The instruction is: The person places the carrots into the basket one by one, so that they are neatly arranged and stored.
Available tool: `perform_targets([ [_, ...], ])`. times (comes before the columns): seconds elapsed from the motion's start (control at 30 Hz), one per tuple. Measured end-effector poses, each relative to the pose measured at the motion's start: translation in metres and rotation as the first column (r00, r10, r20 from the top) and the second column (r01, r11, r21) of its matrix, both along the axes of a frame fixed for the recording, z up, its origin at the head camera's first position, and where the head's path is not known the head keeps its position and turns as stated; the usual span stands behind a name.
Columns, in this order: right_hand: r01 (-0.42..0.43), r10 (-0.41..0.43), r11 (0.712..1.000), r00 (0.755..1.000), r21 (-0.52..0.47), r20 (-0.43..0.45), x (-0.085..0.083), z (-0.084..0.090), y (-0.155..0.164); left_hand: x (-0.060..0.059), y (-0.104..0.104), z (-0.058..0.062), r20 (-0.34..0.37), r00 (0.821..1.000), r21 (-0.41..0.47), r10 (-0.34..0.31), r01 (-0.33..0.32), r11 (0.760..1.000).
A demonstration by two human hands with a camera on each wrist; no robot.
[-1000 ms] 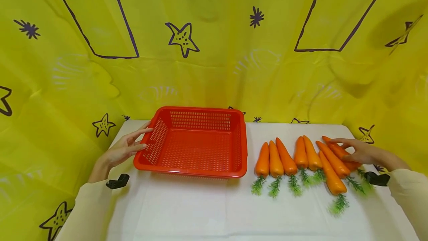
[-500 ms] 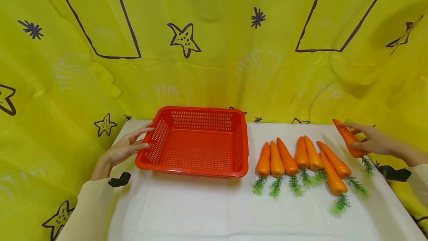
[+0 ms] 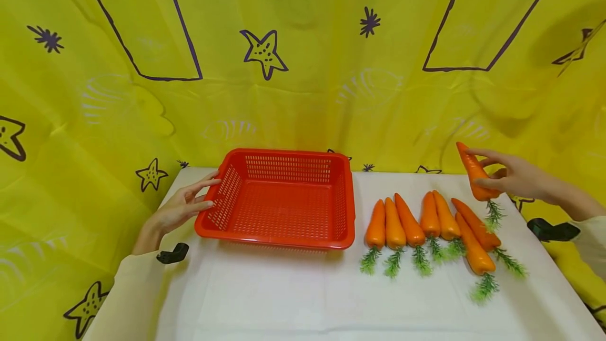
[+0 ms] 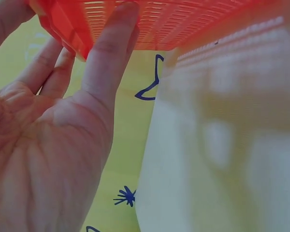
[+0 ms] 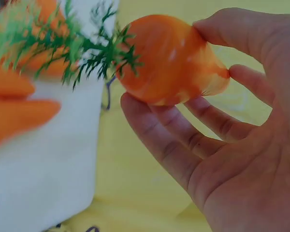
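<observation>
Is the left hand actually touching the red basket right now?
Touching. The left wrist view shows the left hand with straight fingers pressed against the red basket wall.

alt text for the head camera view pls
A person's right hand holds a carrot in the air above seven carrots lying on a white table, while the left hand touches the side of an empty red basket.
</observation>
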State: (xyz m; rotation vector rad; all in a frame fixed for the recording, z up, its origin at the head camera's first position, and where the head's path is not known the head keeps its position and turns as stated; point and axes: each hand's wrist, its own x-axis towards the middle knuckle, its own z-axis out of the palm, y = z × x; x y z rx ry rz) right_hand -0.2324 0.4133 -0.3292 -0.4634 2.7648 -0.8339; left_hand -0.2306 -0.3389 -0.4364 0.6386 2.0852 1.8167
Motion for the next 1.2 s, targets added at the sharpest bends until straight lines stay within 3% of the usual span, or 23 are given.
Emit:
perform_targets([
  [0.33,0.003,0.003,0.997,0.997,-0.077,0.078,-0.008,0.03,-0.051,-0.001,0.002,-0.001,0.019,1.0,0.031,-0.01,0.01,0.999],
  [0.63,-0.049,0.072,0.981,0.99,-0.185,0.12,-0.018,0.046,-0.117,-0.001,0.001,-0.004,0.042,0.999,0.021,-0.009,0.008,1.0],
  [0.87,-0.152,0.2,0.947,0.968,-0.284,0.15,-0.037,0.044,-0.178,-0.002,-0.005,-0.001,0.009,1.0,-0.032,0.016,-0.016,0.999],
  [1.2,-0.244,0.329,0.894,0.927,-0.374,0.18,-0.054,0.024,-0.258,-0.003,-0.005,0.001,-0.006,0.999,-0.062,0.037,-0.038,0.997],
])
